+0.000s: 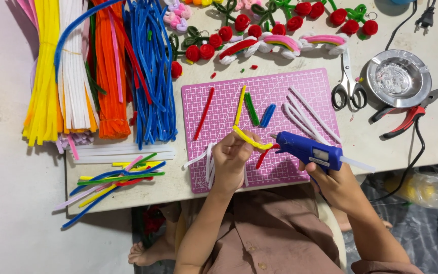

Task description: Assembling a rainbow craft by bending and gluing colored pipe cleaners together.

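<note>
Head cam looking down: big bundles of fuzzy pipe cleaners [102,71] in yellow, white, orange and blue sit far left on the pale table [371,142]. Over the pink gridded cutting mat [280,91], the left hand [229,160] pinches a curved yellow pipe cleaner [252,139]. Its free end touches the nozzle of the blue hot glue gun [310,150], which the right hand [336,185] grips shut around the handle.

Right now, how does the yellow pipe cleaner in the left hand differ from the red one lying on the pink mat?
The yellow pipe cleaner is bent into a curve; the red pipe cleaner is straight. The yellow one is pinched in the left hand at the glue gun nozzle; the red one lies untouched on the pink mat. Both are fuzzy, thin craft stems.
</note>
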